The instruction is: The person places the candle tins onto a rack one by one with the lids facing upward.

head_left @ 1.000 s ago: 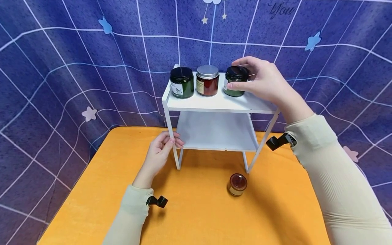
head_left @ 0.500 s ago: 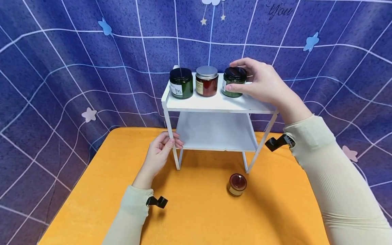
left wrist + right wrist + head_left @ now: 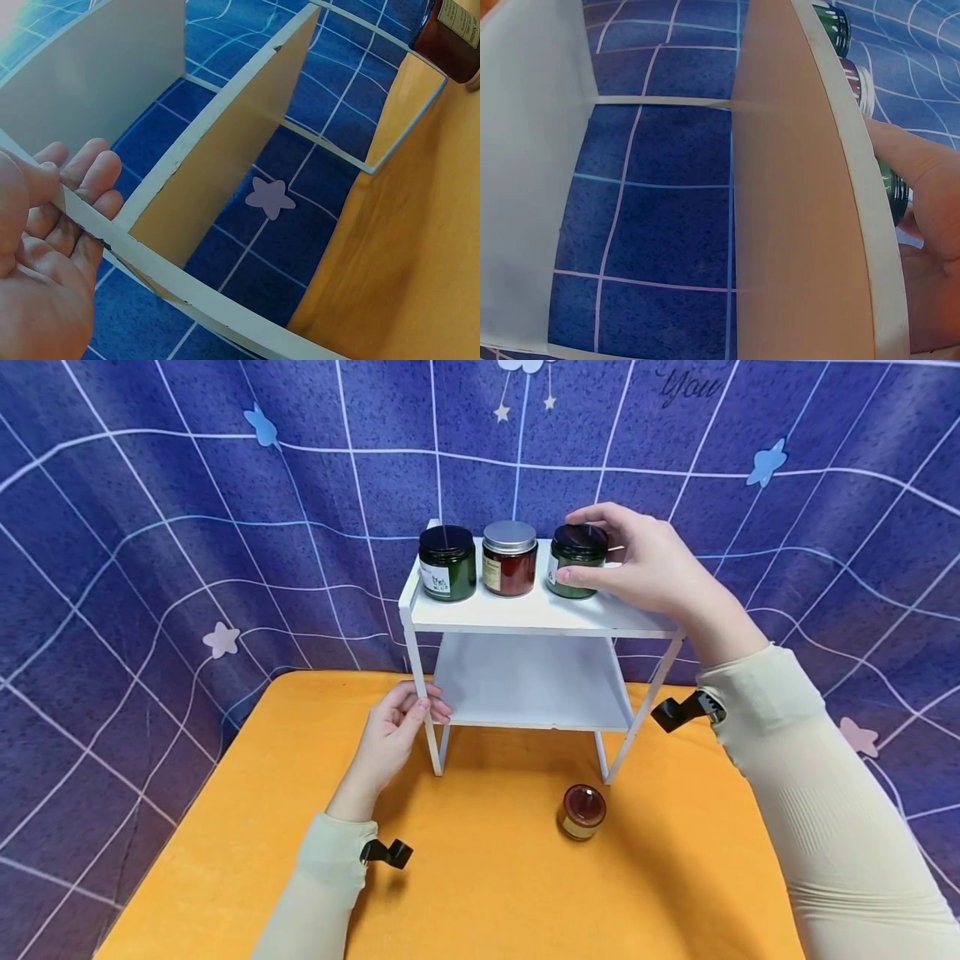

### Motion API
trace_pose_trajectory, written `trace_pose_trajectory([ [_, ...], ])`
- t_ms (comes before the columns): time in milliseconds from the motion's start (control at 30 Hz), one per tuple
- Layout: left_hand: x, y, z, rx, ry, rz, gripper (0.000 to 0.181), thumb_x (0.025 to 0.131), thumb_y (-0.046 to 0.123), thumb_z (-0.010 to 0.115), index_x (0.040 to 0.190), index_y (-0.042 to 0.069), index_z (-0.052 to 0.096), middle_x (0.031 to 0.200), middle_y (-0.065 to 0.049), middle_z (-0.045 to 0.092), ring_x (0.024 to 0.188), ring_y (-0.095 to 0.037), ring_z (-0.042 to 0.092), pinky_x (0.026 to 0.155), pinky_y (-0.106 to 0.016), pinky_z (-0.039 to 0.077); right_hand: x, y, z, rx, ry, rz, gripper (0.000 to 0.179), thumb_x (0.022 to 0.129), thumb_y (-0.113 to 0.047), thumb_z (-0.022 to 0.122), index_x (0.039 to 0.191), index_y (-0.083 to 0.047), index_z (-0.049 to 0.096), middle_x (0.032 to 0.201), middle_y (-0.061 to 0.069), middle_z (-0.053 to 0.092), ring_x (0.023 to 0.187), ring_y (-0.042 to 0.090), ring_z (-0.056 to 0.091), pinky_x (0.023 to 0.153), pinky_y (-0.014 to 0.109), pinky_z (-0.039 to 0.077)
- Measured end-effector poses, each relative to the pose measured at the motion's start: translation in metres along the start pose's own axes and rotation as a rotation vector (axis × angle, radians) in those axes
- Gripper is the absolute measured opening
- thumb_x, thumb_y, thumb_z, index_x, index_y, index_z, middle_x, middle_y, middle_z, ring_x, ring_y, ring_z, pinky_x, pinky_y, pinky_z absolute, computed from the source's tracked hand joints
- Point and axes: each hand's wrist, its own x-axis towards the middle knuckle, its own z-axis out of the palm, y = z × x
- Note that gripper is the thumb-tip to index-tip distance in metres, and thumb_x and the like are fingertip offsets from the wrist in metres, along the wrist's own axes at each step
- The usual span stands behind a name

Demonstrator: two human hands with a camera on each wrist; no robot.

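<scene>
1. Toward the right end of the top board stands a green glass jar (image 3: 579,545), upright, with a ridged black lid and a pale label turned to the left.
2. Around it the right hand (image 3: 648,562) grips from the right side: the thumb lies across the front of the glass, while the fingers arch behind the lid. The forearm slants up from the lower right, in a ribbed cream sleeve.
3. Beside this jar, well clear of the hand, stands an amber jar (image 3: 512,560) with a brushed silver metal lid; near it, at the left end, is a second green jar (image 3: 447,562), black-lidded and labelled.
4. Bearing all three is a white shelf unit (image 3: 517,617) with two flat boards and slim, square-edged legs; the left wrist view shows dark nicks along its edges.
5. Lower down, the left hand (image 3: 390,727) holds the unit's front left leg, thumb in front and fingers bent behind.
6. On the smooth orange cloth (image 3: 480,885) below sits a squat reddish-brown jar (image 3: 583,812), round and glossy on top.
7. Behind hangs a blue, rippled curtain (image 3: 300,543) with pale grid lines and stars.
</scene>
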Motion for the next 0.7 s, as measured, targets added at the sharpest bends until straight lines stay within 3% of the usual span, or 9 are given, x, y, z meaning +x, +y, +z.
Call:
trace_pose_trajectory([
  [433,-0.0001,-0.0006,-0.0007,0.008,0.002,0.002,0.022,0.115,-0.001,0.049,0.127,-0.015,0.061,0.103,-0.026,0.076,0.091,-0.017,0.077,0.095,-0.032,0.063,-0.0019,-0.0004,0.0008,-0.001,0.027,-0.033,0.080,0.092,-0.050,0.087,0.159,-0.021,0.056,0.153,0.007,0.063,0.143,0.029,0.058,0.118,0.051,0.049],
  [700,-0.0011,-0.0018,-0.0013,-0.001,-0.009,0.002,0.022,0.115,-0.001,0.048,0.127,-0.015,0.060,0.104,-0.028,0.075,0.091,-0.017,0.077,0.095,-0.032,0.063,-0.0099,-0.0024,-0.0021,0.057,0.170,-0.060,0.064,0.095,-0.042,0.087,0.150,-0.018,0.063,0.147,0.003,0.069,0.134,0.022,0.065,0.113,0.044,0.054],
])
